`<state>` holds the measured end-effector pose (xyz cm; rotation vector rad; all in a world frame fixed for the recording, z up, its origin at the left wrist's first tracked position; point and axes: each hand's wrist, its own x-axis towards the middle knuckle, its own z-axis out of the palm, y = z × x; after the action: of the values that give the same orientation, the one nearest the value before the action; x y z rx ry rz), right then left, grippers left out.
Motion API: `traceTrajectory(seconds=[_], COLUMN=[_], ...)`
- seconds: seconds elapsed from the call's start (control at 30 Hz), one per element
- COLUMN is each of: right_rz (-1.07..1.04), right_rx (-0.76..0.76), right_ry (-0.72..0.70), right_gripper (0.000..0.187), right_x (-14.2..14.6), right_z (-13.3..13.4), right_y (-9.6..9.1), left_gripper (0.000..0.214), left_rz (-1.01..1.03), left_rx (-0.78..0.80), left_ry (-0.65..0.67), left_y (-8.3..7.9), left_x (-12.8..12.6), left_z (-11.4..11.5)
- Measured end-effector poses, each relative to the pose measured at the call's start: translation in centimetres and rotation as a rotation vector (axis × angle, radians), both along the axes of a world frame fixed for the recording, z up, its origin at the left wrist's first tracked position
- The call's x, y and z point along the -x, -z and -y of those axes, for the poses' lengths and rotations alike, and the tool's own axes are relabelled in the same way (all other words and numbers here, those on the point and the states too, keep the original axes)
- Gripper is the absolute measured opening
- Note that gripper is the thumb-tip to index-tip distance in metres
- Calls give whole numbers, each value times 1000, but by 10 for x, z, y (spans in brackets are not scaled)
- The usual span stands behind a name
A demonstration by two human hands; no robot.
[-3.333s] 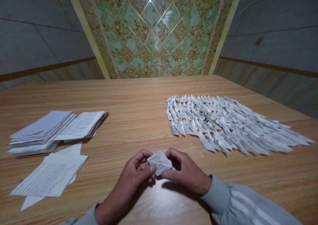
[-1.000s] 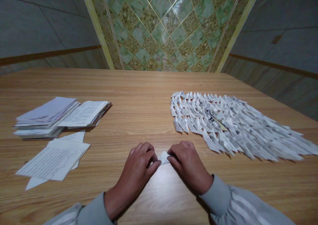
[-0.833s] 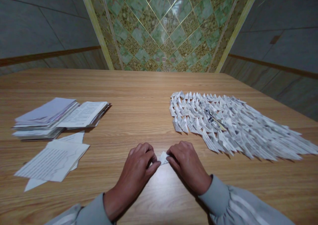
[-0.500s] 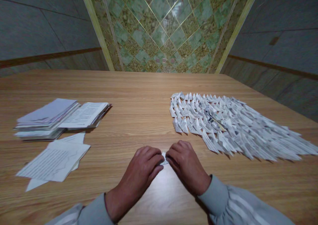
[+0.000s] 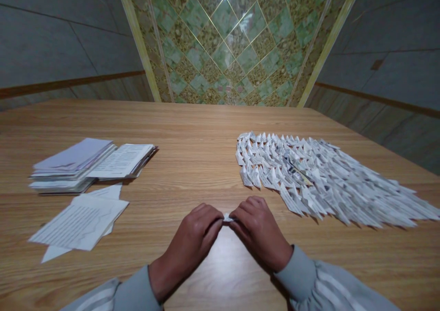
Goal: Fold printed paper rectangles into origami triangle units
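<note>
A small folded piece of printed paper (image 5: 228, 218) lies pressed on the wooden table (image 5: 192, 132), only a sliver of it showing between my fingers. My left hand (image 5: 192, 240) is closed on its left side, knuckles up. My right hand (image 5: 257, 231) is closed on its right side, fingertips almost touching the left hand's. Both wrists wear grey sleeves with white stripes. Most of the paper is hidden under the fingers.
Rows of several folded paper triangles (image 5: 319, 178) spread over the table's right half. A stack of printed sheets (image 5: 89, 164) sits at the left, with loose cut sheets (image 5: 80, 219) in front of it. Tiled walls rise behind the table.
The folded paper, earlier held up between my fingers, is down on the table. My hands have closed together over it, hiding nearly all of it.
</note>
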<state>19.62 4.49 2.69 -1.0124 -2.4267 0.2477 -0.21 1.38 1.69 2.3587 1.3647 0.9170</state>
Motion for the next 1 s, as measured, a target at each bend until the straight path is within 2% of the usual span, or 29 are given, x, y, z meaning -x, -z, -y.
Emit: traceTrajectory(seconds=[0.1,0.3,0.43,0.77,1.0], right_rz=[-83,-212,-227,-187,-208], right_rx=[-31,62,109,47,32], right_ry=[-31,-103,-109,-151,-151], right_gripper=[21,35,33,36,37], right_x=[0,0,-1,0,-1], right_z=[2,4,4,6,3], right_y=[1,-2,-3,-6,-5], left_gripper=[8,21,24,16,19], left_rz=[33,34,48,196,265], left_rx=[-21,-102,-59,72,54], left_ry=[14,52,86,67,31], left_y=[-4,-3,-4,-1,-8], left_x=[0,1,2,1,1], left_z=[1,4,5,7,8])
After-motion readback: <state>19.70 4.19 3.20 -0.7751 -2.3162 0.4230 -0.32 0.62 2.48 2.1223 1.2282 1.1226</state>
